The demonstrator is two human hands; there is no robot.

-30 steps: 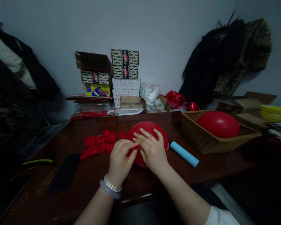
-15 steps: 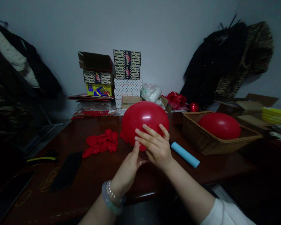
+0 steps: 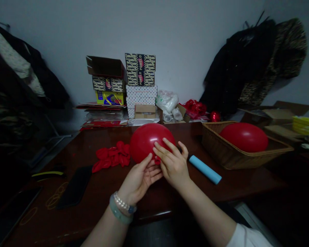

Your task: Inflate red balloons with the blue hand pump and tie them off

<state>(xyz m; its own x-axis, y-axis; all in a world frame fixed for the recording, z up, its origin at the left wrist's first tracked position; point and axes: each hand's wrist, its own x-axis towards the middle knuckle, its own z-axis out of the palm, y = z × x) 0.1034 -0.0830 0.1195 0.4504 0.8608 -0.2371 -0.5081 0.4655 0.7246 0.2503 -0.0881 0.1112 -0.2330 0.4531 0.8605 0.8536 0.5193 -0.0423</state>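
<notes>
A large inflated red balloon (image 3: pixel 144 139) is held above the near part of the dark table. My left hand (image 3: pixel 139 180), with bracelets at the wrist, has its thumb against the balloon's lower side and its fingers loosely curled below. My right hand (image 3: pixel 174 164) is at the balloon's lower right, fingertips on its skin and by the small red neck (image 3: pixel 157 160). Its grip on the neck is partly hidden. Right of this hand lies a light blue cylinder (image 3: pixel 205 169) with a dark end. Several uninflated red balloons (image 3: pixel 112 157) lie in a heap at left.
A wicker basket (image 3: pixel 229 163) at right holds another inflated red balloon (image 3: pixel 243 137). A black phone-like slab (image 3: pixel 74 187) and yellowish rubber bands (image 3: pixel 54 199) lie at left. Stacked boxes (image 3: pixel 141 96) and a plastic bag (image 3: pixel 168 101) stand along the back.
The balloon has come down and slightly left, and looks somewhat smaller. My left hand has turned so its fingers show more. My right hand stays close to the neck.
</notes>
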